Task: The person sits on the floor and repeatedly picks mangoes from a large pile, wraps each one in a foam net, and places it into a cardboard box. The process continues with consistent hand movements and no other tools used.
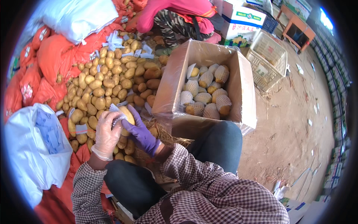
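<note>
My right hand (142,135), in a purple glove, grips a large pale potato (128,114). My left hand (105,133), in a clear plastic glove, holds a white foam net sleeve (118,119) against the potato's near-left side. How far the sleeve covers it is partly hidden by my fingers. Beneath and beyond both hands spreads a heap of loose potatoes (98,92). To the right, past my knee, stands a cardboard box (165,92) lined with clear plastic film. Several potatoes in foam nets (206,79) lie inside it.
A white sack (19,140) of folded bluish sleeves (49,131) stands at left, by red mesh bags (56,56). A crouching person in pink (179,14) is beyond the heap. A plastic crate (267,60) and printed carton (243,23) stand right of them.
</note>
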Demonstrator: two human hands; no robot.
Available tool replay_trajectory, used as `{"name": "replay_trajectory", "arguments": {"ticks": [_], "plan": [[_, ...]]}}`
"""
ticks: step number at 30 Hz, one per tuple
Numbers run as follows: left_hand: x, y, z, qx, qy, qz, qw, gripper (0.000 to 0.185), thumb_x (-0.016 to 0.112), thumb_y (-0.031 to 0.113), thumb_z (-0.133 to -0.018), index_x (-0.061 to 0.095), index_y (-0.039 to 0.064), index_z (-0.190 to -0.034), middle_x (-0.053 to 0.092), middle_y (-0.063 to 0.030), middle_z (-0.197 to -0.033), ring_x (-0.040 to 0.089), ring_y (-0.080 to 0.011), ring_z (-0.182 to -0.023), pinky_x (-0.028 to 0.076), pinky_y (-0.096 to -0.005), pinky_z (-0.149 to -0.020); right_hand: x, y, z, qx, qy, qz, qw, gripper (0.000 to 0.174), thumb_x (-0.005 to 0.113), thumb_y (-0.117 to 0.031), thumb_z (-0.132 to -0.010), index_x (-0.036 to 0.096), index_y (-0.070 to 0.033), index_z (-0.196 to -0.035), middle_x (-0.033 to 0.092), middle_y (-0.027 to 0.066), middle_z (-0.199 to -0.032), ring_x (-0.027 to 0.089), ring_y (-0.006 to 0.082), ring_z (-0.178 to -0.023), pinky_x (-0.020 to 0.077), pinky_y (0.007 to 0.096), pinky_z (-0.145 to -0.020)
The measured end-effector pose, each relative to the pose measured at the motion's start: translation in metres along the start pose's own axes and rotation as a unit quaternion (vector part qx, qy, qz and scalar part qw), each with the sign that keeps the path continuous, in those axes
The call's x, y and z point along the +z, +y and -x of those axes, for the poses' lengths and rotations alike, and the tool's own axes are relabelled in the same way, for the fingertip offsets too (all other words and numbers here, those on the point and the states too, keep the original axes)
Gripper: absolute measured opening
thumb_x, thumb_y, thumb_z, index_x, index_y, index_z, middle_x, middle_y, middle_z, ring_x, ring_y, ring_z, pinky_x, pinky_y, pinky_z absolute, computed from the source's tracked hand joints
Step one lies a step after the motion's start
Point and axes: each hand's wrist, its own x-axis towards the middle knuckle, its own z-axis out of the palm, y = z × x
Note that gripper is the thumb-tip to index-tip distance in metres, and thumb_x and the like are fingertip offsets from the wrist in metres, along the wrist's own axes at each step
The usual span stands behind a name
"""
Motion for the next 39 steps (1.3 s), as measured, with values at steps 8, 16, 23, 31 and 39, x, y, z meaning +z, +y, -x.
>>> {"name": "replay_trajectory", "arguments": {"ticks": [8,16,23,31,39], "plan": [[0.028,0.049,-0.030,-0.208,0.069,0.238,0.946,0.016,0.062,0.006,-0.094,0.066,0.001,-0.109,0.064,-0.0044,-0.100,0.061,-0.0201,-0.095,0.048,-0.0336,-0.088,-0.004,-0.026,-0.012,-0.092,0.081,-0.011,0.992,0.076,0.074,-0.012,-0.091,0.031,-0.002,-0.153,0.051,0.0126,-0.137,0.054,0.0165,-0.117,0.0476,0.0268,-0.097],[0.048,-0.047,-0.028,-0.439,-0.126,0.684,0.569,0.029,0.053,0.019,-0.101,0.060,0.000,-0.121,0.066,-0.0132,-0.121,0.064,-0.0270,-0.110,0.052,-0.0392,-0.097,-0.049,-0.079,0.011,0.012,-0.057,0.141,0.988,0.041,0.070,-0.021,-0.089,0.058,0.000,-0.122,0.068,0.0118,-0.108,0.067,0.0194,-0.100,0.0568,0.0318,-0.083],[0.086,0.005,0.060,-0.439,-0.162,0.532,0.706,0.035,0.058,0.021,-0.097,0.055,0.008,-0.129,0.058,-0.0025,-0.108,0.056,-0.0134,-0.092,0.047,-0.0288,-0.079,-0.034,-0.071,0.004,0.024,0.119,-0.063,0.991,0.038,0.054,-0.025,-0.101,0.058,0.003,-0.127,0.069,0.0109,-0.113,0.067,0.0201,-0.101,0.0541,0.0316,-0.090],[-0.048,-0.087,0.060,-0.415,-0.086,0.360,0.831,0.028,0.058,0.028,-0.098,0.062,0.009,-0.119,0.059,0.0045,-0.093,0.056,-0.0063,-0.083,0.044,-0.0214,-0.072,-0.137,-0.219,-0.008,-0.193,0.173,0.814,0.519,0.056,0.078,-0.030,-0.080,0.055,0.004,-0.118,0.057,0.0262,-0.110,0.055,0.0435,-0.102,0.0463,0.0480,-0.090],[0.010,-0.196,0.129,-0.458,-0.084,0.329,0.822,0.024,0.063,0.026,-0.095,0.067,0.003,-0.103,0.064,-0.0022,-0.086,0.058,-0.0124,-0.076,0.048,-0.0281,-0.069,-0.210,-0.200,-0.016,0.187,-0.238,0.837,0.456,0.042,0.062,-0.021,-0.092,0.058,-0.002,-0.129,0.057,0.0245,-0.126,0.057,0.0441,-0.117,0.0502,0.0481,-0.095]]}}
